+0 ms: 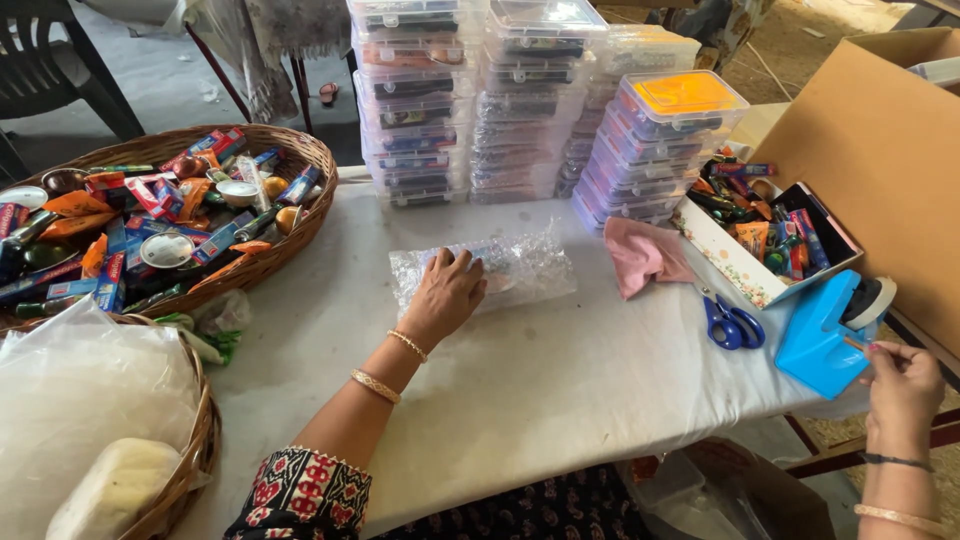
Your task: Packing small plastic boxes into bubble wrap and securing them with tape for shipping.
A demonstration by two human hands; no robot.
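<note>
My left hand [443,295] lies flat on a bundle wrapped in clear bubble wrap [520,268] in the middle of the white table [520,390], pressing it down. Whatever is inside the wrap is hard to make out. My right hand [900,385] is at the table's right edge, fingers pinched on the end of a strip of tape coming off the roll in a blue tape dispenser [822,335]. Blue-handled scissors [732,325] lie just left of the dispenser.
Stacks of clear plastic boxes [530,100] stand at the back. A pink cloth [642,255] and a floral tray of small items [765,235] lie to the right, beside a cardboard box [880,160]. Two wicker baskets [270,250] [195,450] sit at the left.
</note>
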